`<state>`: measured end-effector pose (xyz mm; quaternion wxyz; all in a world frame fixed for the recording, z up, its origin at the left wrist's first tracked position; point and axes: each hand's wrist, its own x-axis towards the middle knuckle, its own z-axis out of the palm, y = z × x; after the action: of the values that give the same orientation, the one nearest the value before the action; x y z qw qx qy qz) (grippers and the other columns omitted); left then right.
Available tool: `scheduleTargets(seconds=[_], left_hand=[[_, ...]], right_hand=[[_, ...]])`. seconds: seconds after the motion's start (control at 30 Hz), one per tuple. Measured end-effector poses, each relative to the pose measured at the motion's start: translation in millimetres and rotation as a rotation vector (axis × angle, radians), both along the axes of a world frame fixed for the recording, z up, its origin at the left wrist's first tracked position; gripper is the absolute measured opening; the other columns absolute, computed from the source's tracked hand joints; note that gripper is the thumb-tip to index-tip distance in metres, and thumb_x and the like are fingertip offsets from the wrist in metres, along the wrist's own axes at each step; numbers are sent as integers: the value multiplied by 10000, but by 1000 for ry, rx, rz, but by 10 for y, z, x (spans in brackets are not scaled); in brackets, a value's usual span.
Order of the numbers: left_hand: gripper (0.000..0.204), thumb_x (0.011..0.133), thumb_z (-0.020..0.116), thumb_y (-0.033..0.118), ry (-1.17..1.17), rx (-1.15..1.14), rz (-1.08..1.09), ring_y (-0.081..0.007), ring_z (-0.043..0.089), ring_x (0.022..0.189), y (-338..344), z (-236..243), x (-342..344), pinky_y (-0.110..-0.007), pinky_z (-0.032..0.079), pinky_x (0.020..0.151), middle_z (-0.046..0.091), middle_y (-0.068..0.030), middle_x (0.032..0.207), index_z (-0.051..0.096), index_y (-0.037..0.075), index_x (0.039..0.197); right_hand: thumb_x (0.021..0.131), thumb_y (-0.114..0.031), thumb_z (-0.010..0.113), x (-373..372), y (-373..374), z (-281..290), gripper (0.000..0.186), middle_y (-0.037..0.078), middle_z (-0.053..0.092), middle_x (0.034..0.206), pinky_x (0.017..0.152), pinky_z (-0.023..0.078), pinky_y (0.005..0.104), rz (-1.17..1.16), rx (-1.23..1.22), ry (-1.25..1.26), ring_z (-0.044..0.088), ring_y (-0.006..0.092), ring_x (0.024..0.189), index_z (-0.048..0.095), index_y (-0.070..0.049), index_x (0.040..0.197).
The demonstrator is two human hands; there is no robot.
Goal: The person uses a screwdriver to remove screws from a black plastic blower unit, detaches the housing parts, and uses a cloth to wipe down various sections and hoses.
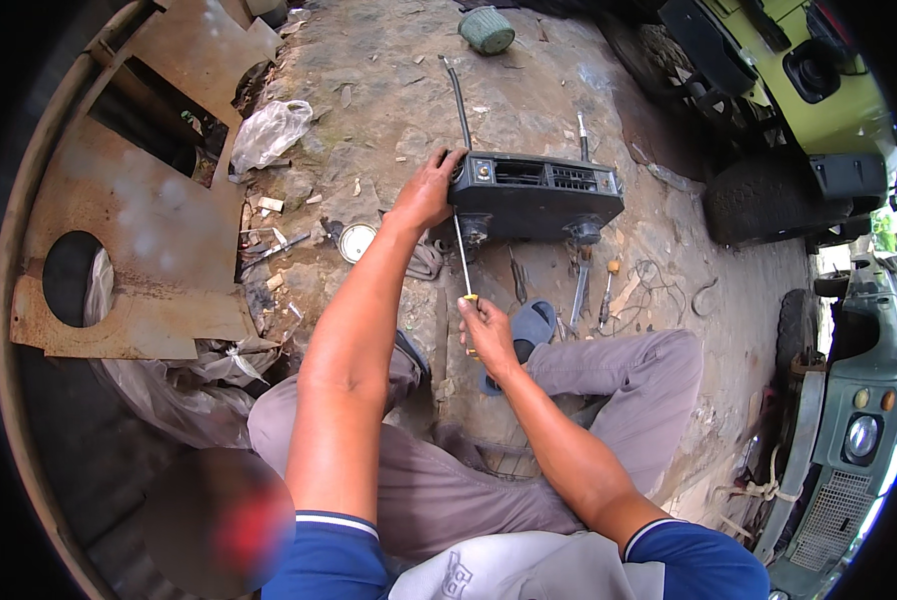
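A black box-shaped unit with front air vents (539, 202), which looks like a vehicle air-conditioner unit, stands on the ground ahead of me. Hoses or pipes rise behind it, one of them a long black hose (458, 98). My left hand (431, 188) is closed around its left end; the fingertips are partly hidden there. In my right hand (491, 332) is a screwdriver (463, 258) with a yellow handle, its shaft pointing up to the unit's lower left edge. The tip's exact contact is hidden.
A round tin (356, 242) lies left of the unit. Nearer me are a spanner-like metal tool (580, 290), another screwdriver (607, 292) and thin wire (659, 300). A rusty sheet panel (149, 220) stands left; vehicles, including a green one (849, 480), line the right.
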<state>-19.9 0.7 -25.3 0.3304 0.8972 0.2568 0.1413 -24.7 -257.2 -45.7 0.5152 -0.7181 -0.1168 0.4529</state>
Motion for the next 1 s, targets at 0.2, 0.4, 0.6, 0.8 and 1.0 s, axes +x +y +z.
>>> scheduleTargets(seconds=[0.2,0.4,0.6,0.8,1.0], left_hand=[[993,621,776,-59,22,-2,2,-419,430,1358,-10,67,-8,-438,438,1102,337,-212,1545,357,186,1487],[1034,595,799,-65,8,-26,3,-431,429,1357,23,8,7,-443,440,1101,325,-218,1553,357,194,1493],[1031,607,798,-49,23,-32,-11,-444,442,1341,27,17,8,-450,448,1090,324,-232,1548,345,200,1500],[1033,600,812,-29,-10,-8,-22,-456,450,1330,47,-9,10,-456,452,1083,324,-238,1546,348,191,1497],[1031,602,825,-1,-6,-27,-21,-466,442,1332,53,-2,13,-462,446,1086,322,-249,1544,348,187,1496]], right_hand=[[970,-363,649,-14,-10,14,357,16,600,685,510,441,257,5,-46,-27,574,89,552,648,-7,992],[967,-352,650,-7,-35,-5,346,9,594,670,498,431,253,-9,-11,-36,562,85,539,645,-7,974],[968,-356,649,-18,-16,77,345,8,590,671,482,420,248,-24,-2,-57,552,78,534,643,-11,970],[962,-379,656,-28,-14,21,363,7,588,668,453,408,250,-24,21,-81,549,72,524,645,-17,978],[963,-376,655,-36,-10,75,363,7,592,664,476,413,248,-19,-12,-78,551,70,525,649,-13,974]])
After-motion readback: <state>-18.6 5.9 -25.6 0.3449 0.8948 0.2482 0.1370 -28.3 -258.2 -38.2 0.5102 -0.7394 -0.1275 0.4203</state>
